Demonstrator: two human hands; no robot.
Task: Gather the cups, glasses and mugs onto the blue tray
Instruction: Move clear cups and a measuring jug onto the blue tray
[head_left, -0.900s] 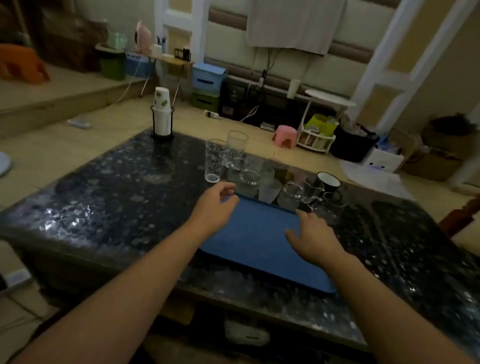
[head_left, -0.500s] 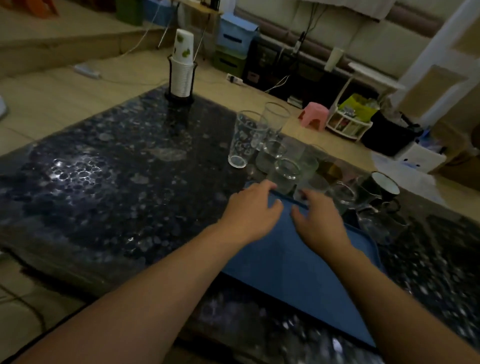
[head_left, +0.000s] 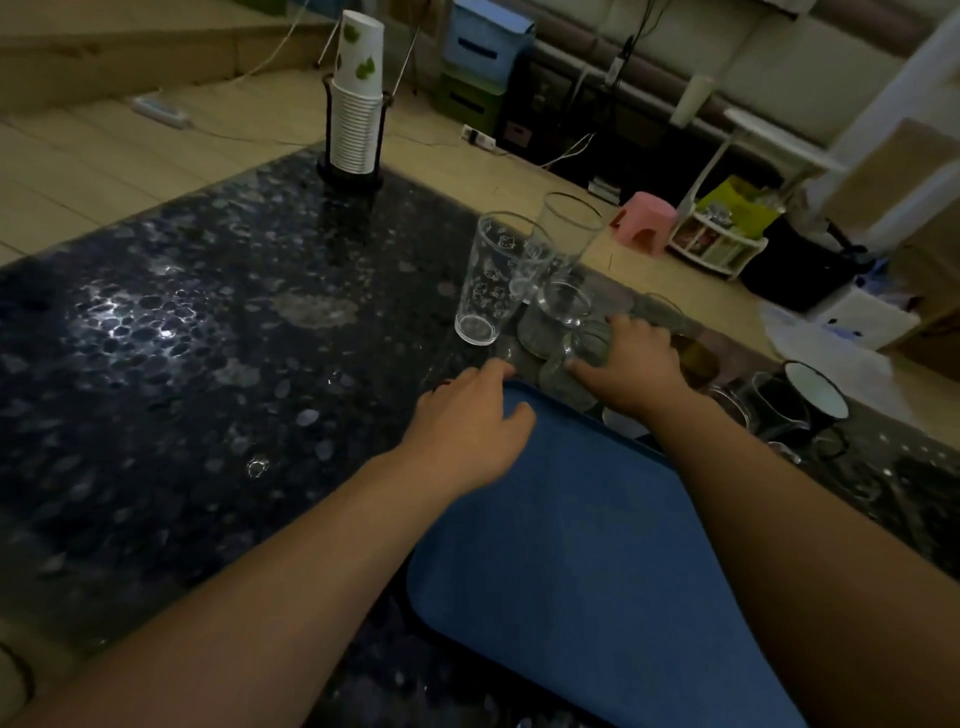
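A blue tray (head_left: 582, 561) lies on the dark speckled table (head_left: 182, 364) with nothing on it. My left hand (head_left: 467, 421) rests on the tray's far left corner, fingers loosely bent. My right hand (head_left: 631, 366) grips a short clear glass (head_left: 582, 358) just beyond the tray's far edge. Behind it stand a tall printed glass (head_left: 493, 280), a tall plain glass (head_left: 566, 260) and more low glasses. A black mug with a white inside (head_left: 810, 400) and a clear glass mug (head_left: 774, 415) stand to the right.
A stack of paper cups in a black holder (head_left: 356, 114) stands at the table's far left corner. Beyond the table's far edge are a wooden floor, a pink stool (head_left: 644, 218), storage boxes and cables.
My right hand has moved forward off the tray and closed round the short glass. My left hand has stayed at the tray's far corner. The view has come closer to the table.
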